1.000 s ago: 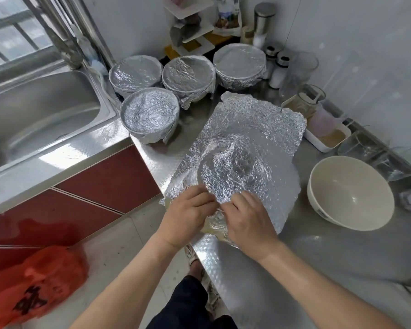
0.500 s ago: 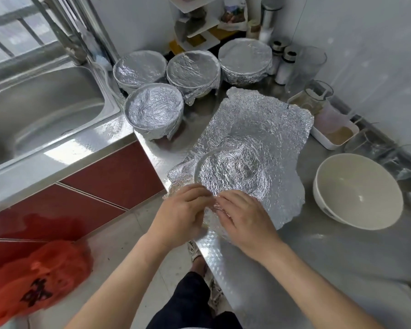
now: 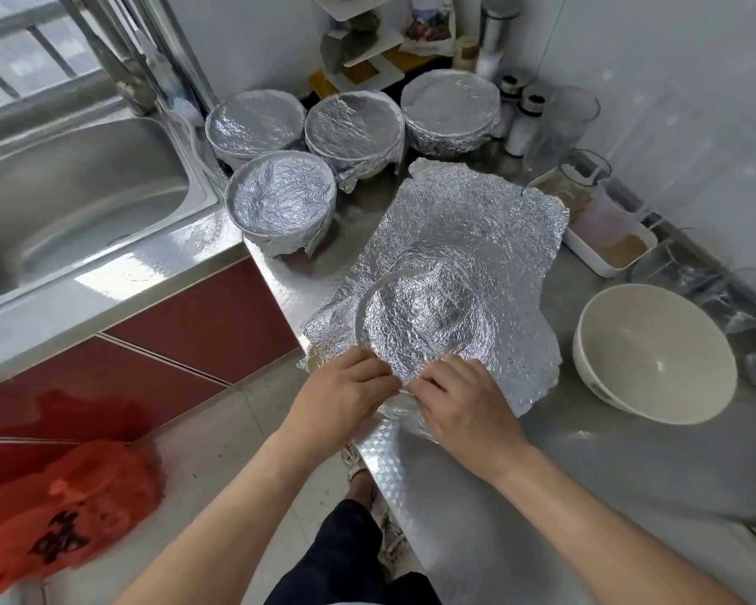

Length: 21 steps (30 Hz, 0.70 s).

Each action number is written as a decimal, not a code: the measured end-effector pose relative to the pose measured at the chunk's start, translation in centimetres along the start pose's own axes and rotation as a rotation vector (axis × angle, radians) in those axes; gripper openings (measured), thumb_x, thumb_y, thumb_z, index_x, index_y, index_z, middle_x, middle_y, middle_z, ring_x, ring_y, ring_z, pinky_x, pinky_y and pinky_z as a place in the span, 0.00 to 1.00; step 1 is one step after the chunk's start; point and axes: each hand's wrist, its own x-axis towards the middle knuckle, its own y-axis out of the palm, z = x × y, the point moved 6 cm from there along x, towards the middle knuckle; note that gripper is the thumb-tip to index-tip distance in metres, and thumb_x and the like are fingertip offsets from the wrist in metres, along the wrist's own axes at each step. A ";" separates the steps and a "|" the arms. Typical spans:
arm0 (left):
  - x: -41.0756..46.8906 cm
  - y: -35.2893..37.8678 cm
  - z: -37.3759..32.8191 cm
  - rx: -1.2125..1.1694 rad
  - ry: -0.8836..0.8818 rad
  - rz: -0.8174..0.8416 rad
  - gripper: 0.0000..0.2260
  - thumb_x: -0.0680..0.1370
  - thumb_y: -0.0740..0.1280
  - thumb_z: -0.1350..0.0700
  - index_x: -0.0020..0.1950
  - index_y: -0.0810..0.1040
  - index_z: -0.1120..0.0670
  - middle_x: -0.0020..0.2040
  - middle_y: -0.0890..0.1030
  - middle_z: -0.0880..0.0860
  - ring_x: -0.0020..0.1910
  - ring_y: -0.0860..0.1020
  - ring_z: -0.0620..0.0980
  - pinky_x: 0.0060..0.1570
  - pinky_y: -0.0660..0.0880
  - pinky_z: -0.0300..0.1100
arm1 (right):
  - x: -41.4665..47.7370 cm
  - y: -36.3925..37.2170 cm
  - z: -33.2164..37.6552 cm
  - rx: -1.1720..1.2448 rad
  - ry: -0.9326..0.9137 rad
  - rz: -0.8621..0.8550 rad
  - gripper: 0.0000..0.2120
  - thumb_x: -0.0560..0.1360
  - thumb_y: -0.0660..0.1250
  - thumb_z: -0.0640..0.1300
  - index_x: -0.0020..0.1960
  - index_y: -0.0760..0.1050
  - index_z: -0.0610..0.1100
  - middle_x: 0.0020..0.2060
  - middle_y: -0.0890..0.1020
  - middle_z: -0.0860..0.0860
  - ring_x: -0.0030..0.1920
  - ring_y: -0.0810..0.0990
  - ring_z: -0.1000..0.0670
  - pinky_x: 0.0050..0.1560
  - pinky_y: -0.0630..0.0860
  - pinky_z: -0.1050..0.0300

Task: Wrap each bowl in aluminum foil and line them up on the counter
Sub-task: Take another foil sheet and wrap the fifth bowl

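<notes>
I'm seeing both hands, left hand (image 3: pixel 339 393) and right hand (image 3: pixel 461 397), knuckles up, each grip pinching the foil sheet (image 3: pixel 468 264) at the bowl's 6 o'clock rim.

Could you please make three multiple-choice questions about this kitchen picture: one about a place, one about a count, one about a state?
1. Where does the uncovered white bowl stand?
A. in the sink
B. on the counter, right of the foil sheet
C. on the floor

2. How many bowls are already fully covered in foil?
A. two
B. four
C. six

3. What are the hands doing?
A. hanging free
B. holding a cup
C. pinching the foil at the near rim of a bowl

Answers:
1 B: it sits on the counter beside the foil sheet.
2 B: four covered bowls are grouped near the sink.
3 C: left hand and right hand grip the foil edge.
</notes>
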 end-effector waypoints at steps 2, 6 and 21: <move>-0.1 0.4 0.1 0.011 0.000 -0.016 0.05 0.76 0.70 0.61 0.49 0.83 0.56 0.47 0.82 0.50 0.48 0.75 0.52 0.48 0.74 0.42 | 0.0 0.1 -0.2 -0.003 -0.002 -0.016 0.04 0.70 0.71 0.37 0.41 0.77 0.44 0.37 0.74 0.49 0.38 0.71 0.47 0.39 0.65 0.54; -0.1 0.2 0.5 0.024 -0.018 -0.075 0.06 0.77 0.67 0.63 0.49 0.84 0.58 0.48 0.82 0.52 0.50 0.76 0.53 0.51 0.75 0.43 | 0.6 0.4 0.1 0.004 0.004 -0.033 0.06 0.67 0.71 0.34 0.39 0.76 0.42 0.35 0.72 0.48 0.37 0.70 0.46 0.39 0.65 0.55; -1.3 -2.1 4.0 -0.018 -0.245 -0.046 0.09 0.76 0.67 0.57 0.53 0.85 0.55 0.54 0.83 0.50 0.59 0.78 0.50 0.59 0.75 0.41 | 3.5 1.4 2.8 0.179 0.278 0.027 0.10 0.74 0.66 0.50 0.52 0.77 0.48 0.46 0.76 0.52 0.48 0.73 0.50 0.47 0.70 0.52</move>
